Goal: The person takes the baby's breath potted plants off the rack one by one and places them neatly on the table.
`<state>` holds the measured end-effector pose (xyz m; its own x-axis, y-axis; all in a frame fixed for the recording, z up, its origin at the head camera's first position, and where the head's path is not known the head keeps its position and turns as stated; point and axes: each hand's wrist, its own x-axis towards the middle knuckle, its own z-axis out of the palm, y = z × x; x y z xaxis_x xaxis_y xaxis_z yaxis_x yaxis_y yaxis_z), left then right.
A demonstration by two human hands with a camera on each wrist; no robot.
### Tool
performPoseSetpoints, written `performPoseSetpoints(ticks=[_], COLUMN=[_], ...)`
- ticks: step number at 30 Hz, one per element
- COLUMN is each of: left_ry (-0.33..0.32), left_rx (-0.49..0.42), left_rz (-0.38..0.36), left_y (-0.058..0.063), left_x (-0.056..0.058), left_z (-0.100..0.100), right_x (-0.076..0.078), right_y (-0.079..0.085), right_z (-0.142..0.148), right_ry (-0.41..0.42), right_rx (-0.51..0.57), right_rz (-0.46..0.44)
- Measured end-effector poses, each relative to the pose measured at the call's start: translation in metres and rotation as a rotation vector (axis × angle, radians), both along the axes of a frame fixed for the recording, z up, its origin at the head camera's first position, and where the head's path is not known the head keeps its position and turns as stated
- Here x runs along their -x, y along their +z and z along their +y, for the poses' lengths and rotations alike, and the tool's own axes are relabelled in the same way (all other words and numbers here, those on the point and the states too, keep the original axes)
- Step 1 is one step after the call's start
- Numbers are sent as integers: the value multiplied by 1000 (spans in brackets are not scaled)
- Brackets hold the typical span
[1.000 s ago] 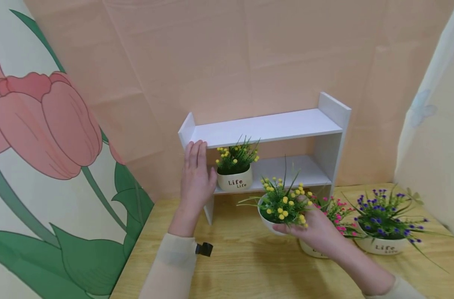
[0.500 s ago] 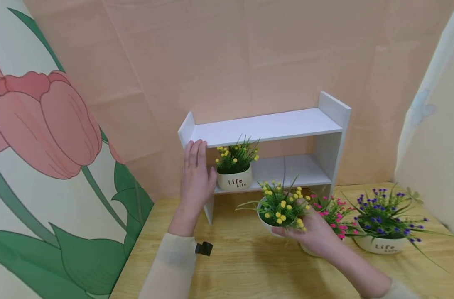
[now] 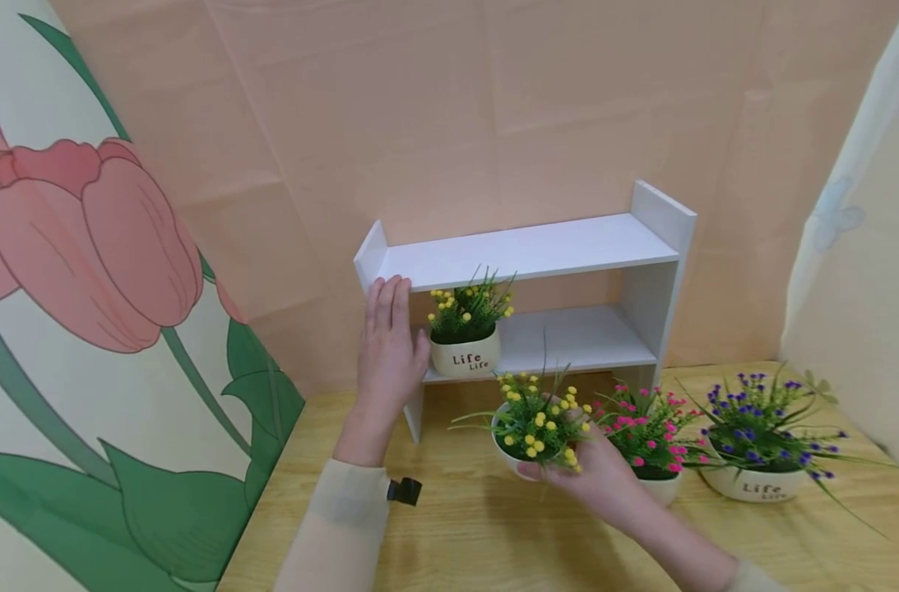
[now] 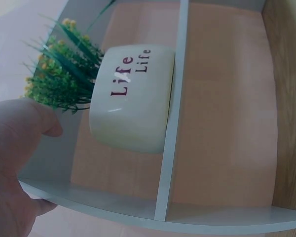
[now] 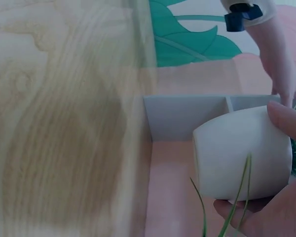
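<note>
My right hand (image 3: 593,473) holds a potted plant with yellow flowers (image 3: 538,419) by its white pot, in front of the shelf and tilted a little leftward. In the right wrist view the pot (image 5: 241,153) lies between thumb and fingers, raised over the wooden table. My left hand (image 3: 390,353) rests with straight fingers against the left end of the white two-tier shelf (image 3: 523,251). Just right of its thumb, a second yellow-flowered plant (image 3: 465,358) stands on the middle board, its pot (image 4: 133,98) lettered "Life".
On the table (image 3: 449,526), right of the held plant, stand a pink-flowered pot (image 3: 660,489) and a purple-flowered pot (image 3: 756,485). Their leaves reach sideways. A pink backdrop (image 3: 493,107) hangs behind the shelf, and a tulip-printed panel (image 3: 86,247) is on the left.
My right hand has moved left and slightly down with the yellow-flowered plant, uncovering more of the pink-flowered pot. My left hand has stayed on the shelf end.
</note>
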<state>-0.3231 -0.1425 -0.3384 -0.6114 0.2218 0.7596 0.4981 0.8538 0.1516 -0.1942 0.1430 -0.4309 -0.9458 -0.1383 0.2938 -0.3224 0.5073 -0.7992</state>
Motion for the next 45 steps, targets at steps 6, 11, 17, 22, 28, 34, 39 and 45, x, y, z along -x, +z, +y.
performPoseSetpoints(ticks=[6, 11, 17, 22, 28, 34, 39, 45], left_ry=[15, 11, 17, 12, 9, 10, 15, 15], left_rx=[14, 10, 8, 3, -2, 4, 11, 7], left_rz=[-35, -37, -39, -37, -24, -45, -57, -45], left_y=[1, 1, 1, 0, 0, 1, 1, 1], left_x=[0, 0, -1, -1, -1, 0, 0, -1], left_z=[0, 0, 0, 0, 1, 0, 0, 1], right_x=[3, 6, 7, 7, 7, 12, 14, 11], right_y=[-17, -34, -48, -54, -61, -70, -77, -81], right_z=[-6, -10, -14, -14, -13, -10, -8, -6], right_ry=[6, -3, -42, -70, -65, -53, -64, -71], right_rx=[-6, -10, -39, -49, -50, -20, -4, -37], right_rz=[7, 11, 27, -40, -58, -94, -105, -153])
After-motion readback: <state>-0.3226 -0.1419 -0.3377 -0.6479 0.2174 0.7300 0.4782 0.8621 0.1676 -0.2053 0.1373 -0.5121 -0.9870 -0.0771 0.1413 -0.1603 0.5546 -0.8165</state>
